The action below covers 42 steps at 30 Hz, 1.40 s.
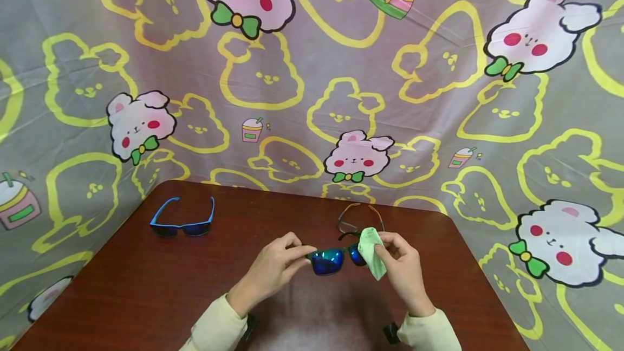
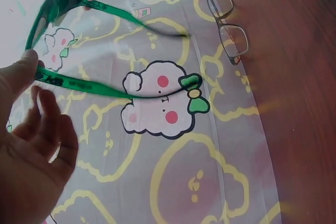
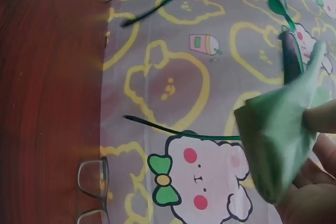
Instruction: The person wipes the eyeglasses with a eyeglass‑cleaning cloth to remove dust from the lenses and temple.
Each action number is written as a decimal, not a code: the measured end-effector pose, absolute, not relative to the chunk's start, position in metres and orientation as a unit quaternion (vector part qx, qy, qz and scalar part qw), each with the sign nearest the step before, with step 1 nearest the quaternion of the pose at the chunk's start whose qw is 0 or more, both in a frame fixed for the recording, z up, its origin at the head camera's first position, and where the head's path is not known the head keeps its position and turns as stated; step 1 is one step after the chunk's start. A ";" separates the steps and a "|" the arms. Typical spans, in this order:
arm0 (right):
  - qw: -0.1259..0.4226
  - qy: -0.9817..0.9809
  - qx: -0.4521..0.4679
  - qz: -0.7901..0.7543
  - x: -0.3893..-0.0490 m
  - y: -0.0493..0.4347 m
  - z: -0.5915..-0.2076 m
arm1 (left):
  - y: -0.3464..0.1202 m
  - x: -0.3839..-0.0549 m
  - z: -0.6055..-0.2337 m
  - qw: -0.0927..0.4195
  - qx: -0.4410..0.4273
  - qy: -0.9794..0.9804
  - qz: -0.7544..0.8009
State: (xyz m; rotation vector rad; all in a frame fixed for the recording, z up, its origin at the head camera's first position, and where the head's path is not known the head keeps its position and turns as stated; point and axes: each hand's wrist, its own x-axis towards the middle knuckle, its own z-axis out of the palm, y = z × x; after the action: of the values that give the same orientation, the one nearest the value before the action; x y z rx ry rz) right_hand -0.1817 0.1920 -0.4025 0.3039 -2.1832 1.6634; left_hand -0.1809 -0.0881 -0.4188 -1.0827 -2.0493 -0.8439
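Note:
Above the table, a pair of green-framed sunglasses (image 1: 327, 262) with mirrored blue lenses is held up between both hands. My left hand (image 1: 278, 265) pinches the frame at its left hinge, thumb against the corner, as the left wrist view shows. A light green cloth (image 1: 372, 253) lies folded over the other lens. My right hand (image 1: 403, 267) pinches the cloth around that lens, hiding part of it. Both green temples (image 2: 84, 85) stand unfolded, pointing away from me.
Blue-framed sunglasses (image 1: 181, 227) rest with temples open on the brown table (image 1: 122, 280) at the left. Clear eyeglasses (image 2: 227, 27) with thin frames lie at the back, behind the right hand. A curtain (image 1: 273, 85) printed with cartoon rabbits surrounds the table's far sides.

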 end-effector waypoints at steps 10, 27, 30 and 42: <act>0.233 -0.767 0.142 0.580 -0.166 0.177 -0.383 | -0.088 -0.180 -0.423 0.271 -0.394 -0.794 -0.376; 0.214 -0.750 0.170 0.603 -0.176 0.188 -0.411 | -0.087 -0.180 -0.419 0.140 -0.238 -0.826 -0.491; 0.215 -0.747 0.179 0.603 -0.172 0.186 -0.407 | -0.087 -0.180 -0.419 0.136 -0.228 -0.828 -0.493; 0.214 -0.756 0.176 0.593 -0.162 0.178 -0.393 | -0.084 -0.180 -0.419 0.103 -0.191 -0.820 -0.530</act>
State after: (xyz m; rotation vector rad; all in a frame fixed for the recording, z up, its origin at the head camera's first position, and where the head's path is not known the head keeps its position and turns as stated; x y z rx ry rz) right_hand -0.1620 0.1784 -0.3929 0.4875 -2.0985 1.6459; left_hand -0.1797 -0.0843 -0.4187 -0.5635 -2.4189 -1.5647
